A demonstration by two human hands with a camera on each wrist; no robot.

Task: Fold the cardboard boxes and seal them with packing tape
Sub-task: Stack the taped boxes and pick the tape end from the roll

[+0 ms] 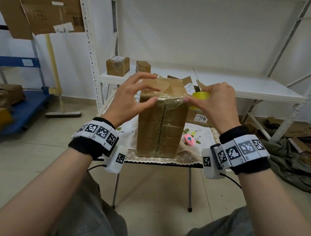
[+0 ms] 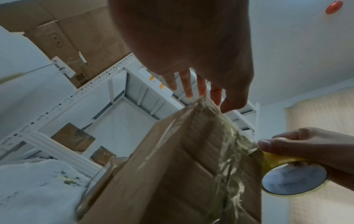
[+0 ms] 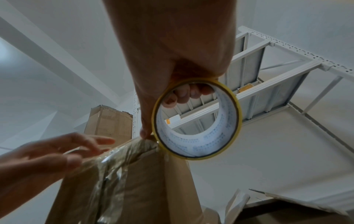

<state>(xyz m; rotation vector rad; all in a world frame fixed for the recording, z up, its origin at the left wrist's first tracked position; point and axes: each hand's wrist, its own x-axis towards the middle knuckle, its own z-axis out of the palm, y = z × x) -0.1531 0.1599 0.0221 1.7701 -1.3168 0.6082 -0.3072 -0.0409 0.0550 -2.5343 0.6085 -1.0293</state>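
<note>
A tall brown cardboard box (image 1: pixel 159 125) stands upright on the small cloth-covered table (image 1: pixel 200 159), with clear tape running across its top front edge and down its front seam. My left hand (image 1: pixel 134 95) hovers at the box's top left corner, fingers spread, thumb tip touching the taped edge. My right hand (image 1: pixel 218 102) grips a yellow tape roll (image 1: pixel 199 97) at the box's top right corner, fingers through its core (image 3: pixel 197 119), thumb pressing the tape on the edge. The left wrist view shows the box (image 2: pixel 182 174) and the roll (image 2: pixel 293 177).
A pink cutter (image 1: pixel 189 139) lies on the cloth right of the box. Flattened cardboard with a label (image 1: pixel 200 118) lies behind. Two small boxes (image 1: pixel 118 65) sit on the white shelf (image 1: pixel 257 89). A blue cart (image 1: pixel 26 104) stands left; cardboard scraps (image 1: pixel 303 134) litter the floor right.
</note>
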